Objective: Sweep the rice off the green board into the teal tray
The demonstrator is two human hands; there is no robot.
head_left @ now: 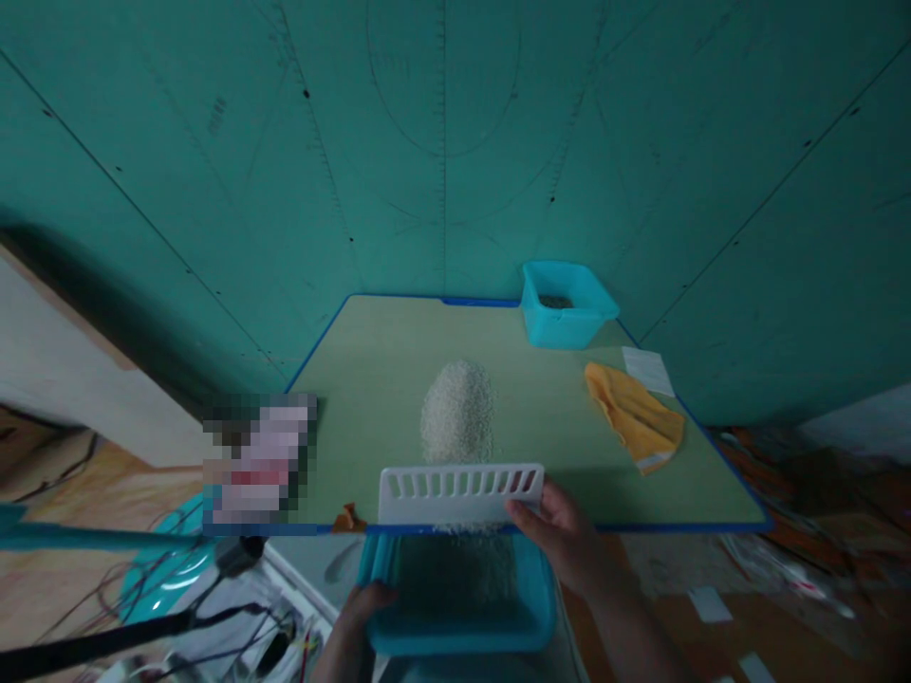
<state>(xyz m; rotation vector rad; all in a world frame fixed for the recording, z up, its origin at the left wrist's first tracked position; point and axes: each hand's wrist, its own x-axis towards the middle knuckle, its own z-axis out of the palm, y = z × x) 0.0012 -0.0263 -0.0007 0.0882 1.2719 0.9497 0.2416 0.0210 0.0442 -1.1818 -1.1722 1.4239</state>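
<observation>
My right hand (559,536) grips the right end of a white slotted scraper (459,493) standing on edge at the near rim of a green board (370,379). A pile of white rice grains (459,413) lies just behind the scraper, and grains spill over the edge. My left hand (360,612) holds the left side of a blue tray (462,593) below the board's edge, under the falling grains.
A small blue tub (566,304) stands at the board's far right corner. An orange cloth (637,417) and a white card (647,370) lie on the right side. A blurred packet (260,460) rests at the near left. Cables and a stand (177,621) lie on the floor at the left.
</observation>
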